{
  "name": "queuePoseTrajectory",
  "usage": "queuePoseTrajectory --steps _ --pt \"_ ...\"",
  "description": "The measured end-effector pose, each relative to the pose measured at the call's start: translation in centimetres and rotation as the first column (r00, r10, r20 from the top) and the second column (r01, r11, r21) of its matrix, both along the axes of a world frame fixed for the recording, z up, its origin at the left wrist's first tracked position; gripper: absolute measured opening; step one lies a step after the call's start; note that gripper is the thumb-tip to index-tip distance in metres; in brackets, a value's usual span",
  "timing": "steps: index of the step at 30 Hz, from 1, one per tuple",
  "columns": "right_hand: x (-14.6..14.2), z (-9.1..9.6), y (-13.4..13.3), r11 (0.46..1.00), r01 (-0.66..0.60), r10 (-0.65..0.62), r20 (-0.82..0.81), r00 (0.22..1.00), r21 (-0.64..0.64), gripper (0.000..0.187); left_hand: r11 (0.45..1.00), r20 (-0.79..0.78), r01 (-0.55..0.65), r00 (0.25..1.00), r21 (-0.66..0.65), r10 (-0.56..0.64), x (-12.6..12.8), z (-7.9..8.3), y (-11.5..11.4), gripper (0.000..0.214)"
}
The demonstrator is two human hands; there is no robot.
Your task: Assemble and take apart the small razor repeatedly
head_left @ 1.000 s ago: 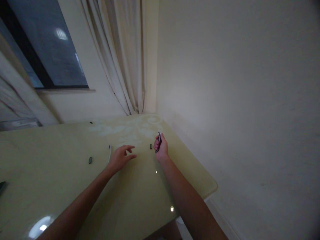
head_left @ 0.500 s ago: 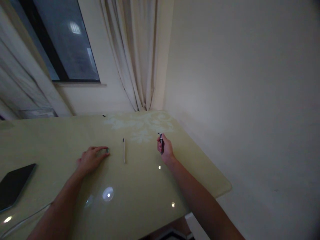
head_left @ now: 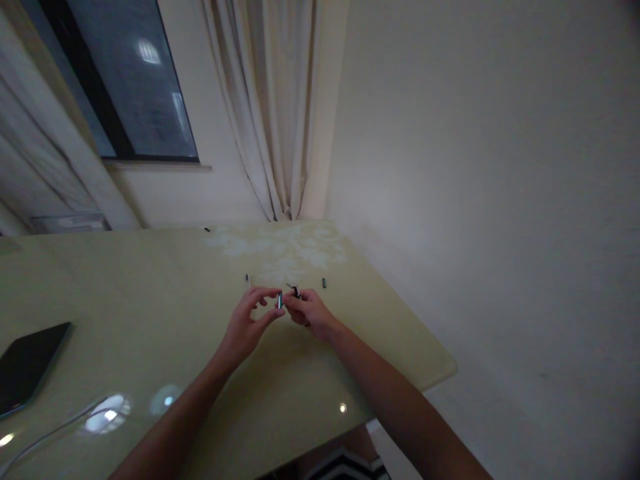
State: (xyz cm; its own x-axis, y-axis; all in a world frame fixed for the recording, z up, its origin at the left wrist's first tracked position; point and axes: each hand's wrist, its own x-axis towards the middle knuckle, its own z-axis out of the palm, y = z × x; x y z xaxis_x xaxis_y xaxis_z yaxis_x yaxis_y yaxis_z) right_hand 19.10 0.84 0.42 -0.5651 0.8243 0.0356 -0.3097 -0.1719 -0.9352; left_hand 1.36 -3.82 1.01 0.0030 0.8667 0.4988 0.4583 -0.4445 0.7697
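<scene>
Between the thumb and fingertips of my left hand (head_left: 250, 317) is a small narrow rectangular piece (head_left: 280, 300) with shiny, silvery edges. My right hand (head_left: 310, 310) is closed around a small silver-and-black tool (head_left: 295, 291) with a bent, L-shaped top; the fingers hide most of its handle. Both hands are close together above the table, the piece right beside the right fingertips. I cannot tell whether piece and tool touch. Behind the left hand, the dark tip of a thin white stick like a toothbrush (head_left: 247, 277) shows. Another small dark rectangular piece (head_left: 324, 283) stands beyond my right hand.
The glossy pale table (head_left: 150, 280) has its right edge along the wall (head_left: 475, 200). A dark flat tablet-like device (head_left: 30, 367) lies at the left, with a white cable (head_left: 55, 437) near it. At the far edge lies a tiny dark object (head_left: 207, 229), below curtains (head_left: 280, 133).
My left hand has lifted the small rectangular piece and carried it right. The right hand has shifted left with the tool, and a small dark piece now shows where that hand was.
</scene>
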Motion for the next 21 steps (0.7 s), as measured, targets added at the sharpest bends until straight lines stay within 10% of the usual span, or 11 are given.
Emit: queuePoseTrajectory --steps 21 --pt "-0.2 0.1 -0.2 0.986 0.043 -0.058 0.092 0.994 0.162 0.046 0.993 0.055 0.049 0.998 -0.111 -0.044 -1.4 0.6 -0.4 0.038"
